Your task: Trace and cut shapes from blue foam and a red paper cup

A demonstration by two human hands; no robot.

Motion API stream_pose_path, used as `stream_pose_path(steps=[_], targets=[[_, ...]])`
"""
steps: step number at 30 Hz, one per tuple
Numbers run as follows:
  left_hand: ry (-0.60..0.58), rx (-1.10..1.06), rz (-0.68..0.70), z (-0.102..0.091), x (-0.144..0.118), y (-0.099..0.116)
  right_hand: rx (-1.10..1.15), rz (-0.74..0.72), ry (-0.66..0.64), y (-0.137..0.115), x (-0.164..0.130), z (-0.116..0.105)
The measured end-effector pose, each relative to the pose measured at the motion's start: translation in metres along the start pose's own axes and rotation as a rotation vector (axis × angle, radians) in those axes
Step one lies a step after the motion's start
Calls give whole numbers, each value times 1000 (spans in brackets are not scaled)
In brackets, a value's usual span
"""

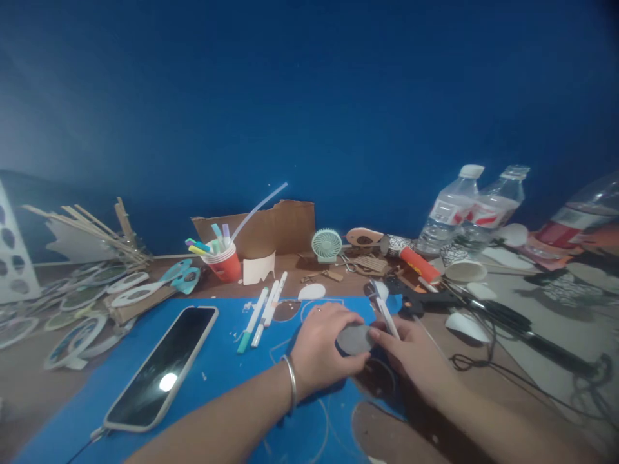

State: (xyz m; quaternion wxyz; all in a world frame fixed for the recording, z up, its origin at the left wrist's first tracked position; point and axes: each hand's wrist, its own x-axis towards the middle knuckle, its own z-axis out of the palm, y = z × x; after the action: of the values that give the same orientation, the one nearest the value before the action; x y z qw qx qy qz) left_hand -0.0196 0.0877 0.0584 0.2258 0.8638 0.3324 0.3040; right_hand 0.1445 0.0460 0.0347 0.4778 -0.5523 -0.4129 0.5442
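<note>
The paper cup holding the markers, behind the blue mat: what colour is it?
The paper cup is red-orange with a white rim, seen best in the head view.

A brown table (29, 380) carried a blue mat (227, 380) at near centre, with a phone (164, 367) and white pens (265, 309) lying on the mat. Far left lay oval cutouts (87, 296) and wooden sticks (91, 229); far centre stood an orange cup (226, 264), a cardboard piece (275, 225) and a small fan (327, 245). Water bottles (471, 209) stood far right, a glue gun (420, 299) and black cables (512, 361) lay right.
</note>
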Motion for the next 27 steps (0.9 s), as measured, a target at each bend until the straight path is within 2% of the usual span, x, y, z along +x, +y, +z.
stream_pose_path(steps=[3, 6, 9, 13, 21, 27], targets=[[16, 8, 13, 2, 0, -2, 60, -1, 79, 5, 2, -2], [5, 23, -40, 5, 1, -8, 85, -112, 210, 6, 4, -5], [-24, 43, -92, 7, 3, -16, 82, -173, 270, 3, 7, -9], [-27, 87, -103, 7, 2, -20, 86, -170, 265, 2, 10, -11], [-194, 188, 16, 8, 3, -12, 97, -193, 261, 9, 18, -13], [-228, 191, 18, 7, 4, -18, 88, -216, 260, 10, 20, -14]])
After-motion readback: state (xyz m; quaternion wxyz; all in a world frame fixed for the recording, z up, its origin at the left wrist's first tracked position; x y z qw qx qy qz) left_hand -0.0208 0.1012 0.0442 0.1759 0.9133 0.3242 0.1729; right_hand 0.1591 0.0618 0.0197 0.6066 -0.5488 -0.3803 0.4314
